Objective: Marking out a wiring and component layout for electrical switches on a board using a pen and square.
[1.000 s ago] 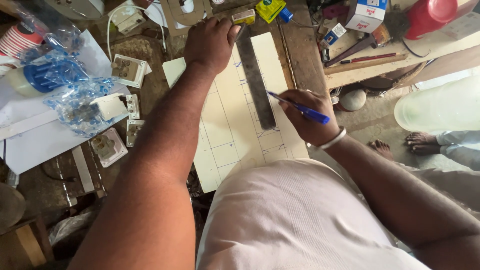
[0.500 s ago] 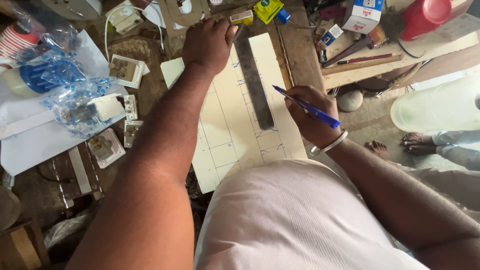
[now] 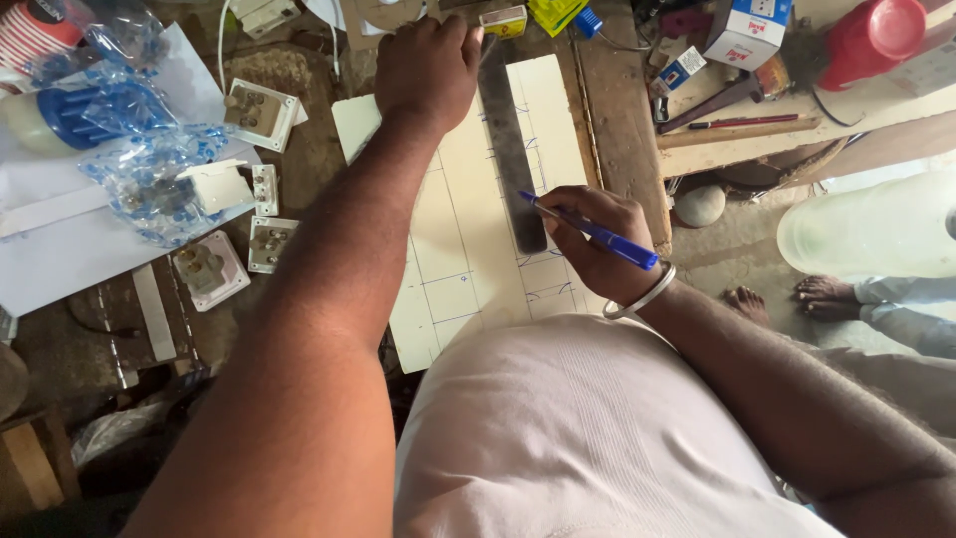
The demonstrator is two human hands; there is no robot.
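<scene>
My left hand [image 3: 426, 68] is pressing, fingers curled, on the far end of the steel ruler [image 3: 510, 149] lying along the white board [image 3: 468, 229] on the worktop. My right hand [image 3: 593, 244] is gripping a blue pen [image 3: 590, 230], its tip touching the ruler's edge

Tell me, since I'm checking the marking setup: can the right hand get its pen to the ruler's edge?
Probably yes: the right hand holds the pen tip beside the ruler, with nothing between them.
</scene>
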